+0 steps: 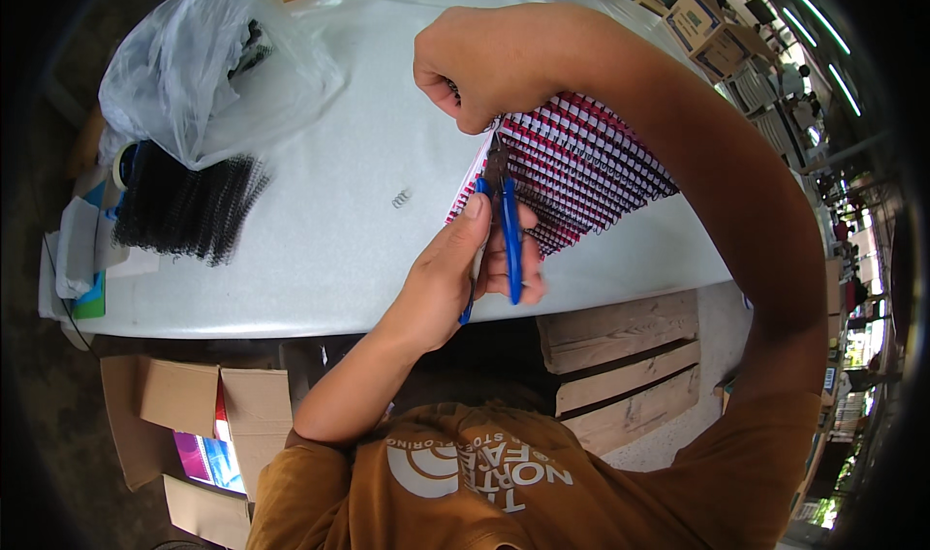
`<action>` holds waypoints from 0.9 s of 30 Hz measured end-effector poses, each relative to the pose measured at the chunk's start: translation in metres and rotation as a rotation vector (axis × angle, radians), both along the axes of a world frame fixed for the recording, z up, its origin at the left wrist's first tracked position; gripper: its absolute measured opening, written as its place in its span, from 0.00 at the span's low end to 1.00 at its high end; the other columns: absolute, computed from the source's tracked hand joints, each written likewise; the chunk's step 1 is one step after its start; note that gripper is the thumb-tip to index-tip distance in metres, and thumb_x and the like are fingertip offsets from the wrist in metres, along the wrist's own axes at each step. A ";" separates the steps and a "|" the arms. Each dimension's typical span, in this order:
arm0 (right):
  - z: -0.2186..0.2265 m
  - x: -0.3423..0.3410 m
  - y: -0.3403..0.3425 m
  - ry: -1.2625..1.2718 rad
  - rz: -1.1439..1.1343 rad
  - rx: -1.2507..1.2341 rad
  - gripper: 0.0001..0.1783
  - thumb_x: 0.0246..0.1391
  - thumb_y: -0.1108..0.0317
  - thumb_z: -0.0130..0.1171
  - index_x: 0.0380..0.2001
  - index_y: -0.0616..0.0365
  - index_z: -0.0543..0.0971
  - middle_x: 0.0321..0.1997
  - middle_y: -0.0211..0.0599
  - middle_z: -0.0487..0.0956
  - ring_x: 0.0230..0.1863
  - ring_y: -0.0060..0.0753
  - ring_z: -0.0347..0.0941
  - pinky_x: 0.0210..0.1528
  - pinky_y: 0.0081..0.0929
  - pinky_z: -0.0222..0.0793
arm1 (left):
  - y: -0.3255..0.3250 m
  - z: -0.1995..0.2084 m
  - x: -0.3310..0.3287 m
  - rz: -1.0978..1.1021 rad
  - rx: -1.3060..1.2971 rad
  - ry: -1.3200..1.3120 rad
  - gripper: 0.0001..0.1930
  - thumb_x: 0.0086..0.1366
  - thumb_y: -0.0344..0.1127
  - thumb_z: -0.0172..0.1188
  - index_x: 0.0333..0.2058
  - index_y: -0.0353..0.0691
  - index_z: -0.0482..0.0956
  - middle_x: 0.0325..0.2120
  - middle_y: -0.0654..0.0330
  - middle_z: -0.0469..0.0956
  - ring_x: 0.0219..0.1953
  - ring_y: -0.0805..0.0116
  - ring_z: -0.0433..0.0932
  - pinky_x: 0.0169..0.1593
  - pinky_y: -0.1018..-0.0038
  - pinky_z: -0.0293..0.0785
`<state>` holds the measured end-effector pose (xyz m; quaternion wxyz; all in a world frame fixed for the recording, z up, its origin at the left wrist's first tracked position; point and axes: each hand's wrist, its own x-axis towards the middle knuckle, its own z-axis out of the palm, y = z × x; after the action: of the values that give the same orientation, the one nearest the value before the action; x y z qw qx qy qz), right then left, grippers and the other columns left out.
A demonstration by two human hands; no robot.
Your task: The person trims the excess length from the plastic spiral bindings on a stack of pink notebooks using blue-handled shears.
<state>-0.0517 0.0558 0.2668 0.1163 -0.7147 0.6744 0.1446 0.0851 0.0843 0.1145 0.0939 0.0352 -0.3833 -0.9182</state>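
Blue-handled cutting pliers (510, 240) are in my left hand (450, 274), the fingers wrapped around the handles. The dark jaws point up and away, at the edge of a stack of spiral-bound notebooks (591, 163) with red and white edges and rows of black coils. My right arm reaches over the stack from the right. Beside the jaw tips, my right hand (475, 71) is closed, with a bit of dark coil showing between its curled fingers. Its fingertips are partly hidden. A small snipped piece of coil (401, 198) lies on the white table (339, 250), left of the pliers.
Loose black coils (189, 201) lie in a pile at the table's left, beside a clear plastic bag (208, 76) and a tape roll (123, 168). An open cardboard box (257, 414) stands below at left. A wooden slatted piece (630, 385) is under the near edge. Cartons (702, 27) stand far right.
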 end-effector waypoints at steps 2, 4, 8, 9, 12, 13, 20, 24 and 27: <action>-0.003 -0.003 0.001 -0.036 -0.024 -0.020 0.07 0.31 0.74 0.60 0.19 0.63 0.75 0.21 0.39 0.76 0.23 0.34 0.72 0.24 0.30 0.65 | 0.004 0.011 -0.002 0.006 0.046 -0.044 0.29 0.68 0.58 0.29 0.48 0.37 0.65 0.34 0.53 0.75 0.39 0.61 0.76 0.44 0.68 0.72; -0.004 -0.004 0.001 -0.064 -0.018 -0.054 0.07 0.31 0.74 0.60 0.18 0.63 0.75 0.20 0.39 0.75 0.23 0.34 0.71 0.23 0.29 0.65 | 0.000 0.009 -0.005 -0.025 0.087 0.006 0.30 0.68 0.58 0.29 0.50 0.36 0.65 0.37 0.52 0.75 0.44 0.59 0.75 0.47 0.66 0.71; -0.004 -0.005 0.002 -0.108 0.013 -0.096 0.06 0.30 0.75 0.60 0.18 0.63 0.74 0.18 0.38 0.75 0.20 0.33 0.70 0.21 0.28 0.64 | 0.000 0.010 -0.009 -0.007 0.094 0.022 0.29 0.69 0.57 0.29 0.50 0.36 0.65 0.38 0.51 0.75 0.45 0.57 0.75 0.48 0.65 0.70; -0.004 -0.005 0.003 -0.120 0.016 -0.097 0.06 0.30 0.75 0.59 0.18 0.63 0.74 0.18 0.38 0.74 0.20 0.33 0.70 0.21 0.28 0.63 | 0.000 0.009 -0.008 -0.022 0.104 0.030 0.29 0.69 0.57 0.29 0.50 0.36 0.65 0.38 0.51 0.75 0.45 0.56 0.75 0.48 0.65 0.71; -0.004 -0.006 0.004 -0.139 0.002 -0.098 0.06 0.29 0.75 0.59 0.18 0.63 0.74 0.16 0.38 0.74 0.18 0.32 0.69 0.19 0.28 0.63 | -0.001 0.006 -0.003 -0.045 0.124 0.052 0.29 0.69 0.57 0.29 0.50 0.36 0.65 0.38 0.50 0.75 0.45 0.55 0.76 0.47 0.65 0.71; -0.004 -0.005 0.004 -0.140 -0.020 -0.093 0.06 0.29 0.76 0.59 0.18 0.63 0.74 0.16 0.38 0.74 0.17 0.32 0.69 0.19 0.28 0.63 | -0.001 0.005 -0.003 -0.041 0.127 0.056 0.29 0.69 0.57 0.29 0.50 0.36 0.64 0.38 0.50 0.75 0.45 0.55 0.76 0.47 0.65 0.72; -0.010 -0.008 0.002 -0.178 0.037 -0.168 0.06 0.31 0.76 0.59 0.19 0.63 0.75 0.15 0.38 0.74 0.15 0.30 0.69 0.18 0.26 0.62 | -0.015 0.000 -0.002 -0.117 0.206 0.190 0.28 0.69 0.57 0.28 0.43 0.37 0.67 0.26 0.56 0.72 0.28 0.64 0.75 0.31 0.72 0.73; -0.007 -0.006 0.005 -0.164 -0.036 -0.153 0.06 0.31 0.76 0.59 0.19 0.63 0.75 0.16 0.37 0.74 0.16 0.30 0.69 0.18 0.26 0.63 | 0.000 0.010 0.005 0.045 0.042 0.006 0.28 0.69 0.57 0.28 0.43 0.37 0.67 0.24 0.58 0.71 0.25 0.65 0.73 0.31 0.72 0.72; -0.003 -0.003 0.008 -0.150 -0.071 -0.137 0.05 0.31 0.76 0.59 0.19 0.62 0.75 0.17 0.37 0.74 0.18 0.29 0.70 0.19 0.26 0.63 | 0.007 0.022 0.000 0.078 0.054 -0.070 0.30 0.69 0.57 0.27 0.47 0.36 0.66 0.31 0.53 0.75 0.31 0.62 0.77 0.39 0.68 0.72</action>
<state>-0.0544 0.0635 0.2641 0.1226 -0.7054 0.6969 0.0401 0.0855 0.0912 0.1367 0.1153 0.0849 -0.3599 -0.9219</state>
